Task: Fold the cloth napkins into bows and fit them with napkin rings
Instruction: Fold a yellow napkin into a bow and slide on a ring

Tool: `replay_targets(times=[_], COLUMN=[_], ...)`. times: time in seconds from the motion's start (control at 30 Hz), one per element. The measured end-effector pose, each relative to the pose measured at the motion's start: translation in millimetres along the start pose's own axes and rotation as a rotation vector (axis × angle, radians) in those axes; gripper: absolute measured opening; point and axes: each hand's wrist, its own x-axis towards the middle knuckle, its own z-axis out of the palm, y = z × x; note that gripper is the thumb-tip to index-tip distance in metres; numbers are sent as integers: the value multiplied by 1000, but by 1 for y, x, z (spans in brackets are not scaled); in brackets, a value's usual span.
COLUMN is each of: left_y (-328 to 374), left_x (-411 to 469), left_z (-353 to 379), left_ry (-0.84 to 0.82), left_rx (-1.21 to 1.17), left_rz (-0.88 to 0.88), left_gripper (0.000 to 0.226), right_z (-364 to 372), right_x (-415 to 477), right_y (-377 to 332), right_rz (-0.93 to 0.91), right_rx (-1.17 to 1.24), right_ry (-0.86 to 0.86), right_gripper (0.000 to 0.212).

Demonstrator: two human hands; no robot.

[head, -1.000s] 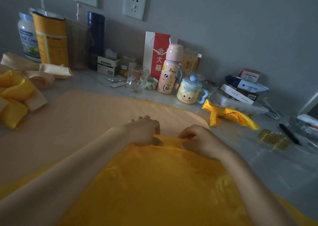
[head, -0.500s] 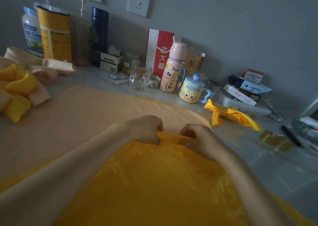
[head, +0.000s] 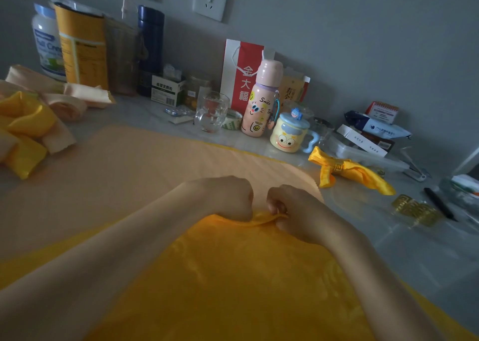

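Drawn closer together since the earlier frame, the left hand [head: 228, 198] and right hand [head: 295, 211] are curled, pinching the yellow napkin [head: 233, 276], whose raised fold runs left to right.

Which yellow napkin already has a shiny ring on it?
The yellow bow lying right of the smiley mug: a gold ring wraps its middle. The flat napkin being folded has none.

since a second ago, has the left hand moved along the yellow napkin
Yes: the left hand, gripping the yellow napkin, has shifted right, nearer the finished yellow bow.
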Motion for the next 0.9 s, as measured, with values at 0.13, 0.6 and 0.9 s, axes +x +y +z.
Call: replay_targets(times=[0.13,0.6,0.9], left_y=[2,-15,-13], left_x=[0,10,-6], left_z=[1,9,22], left_ry=[-105,-164,59], left_rx=[40,-51,-12], left_rz=[-4,-5,-62], left_gripper=[30,20,52], right_z=[-9,45,35], right_x=[-8,-3,-30], right_y=[-4,7,57], right_rz=[88,151,267], right_rx=[-69,-18,-8], right_ry=[-195,-61,212], right_gripper=[28,56,45])
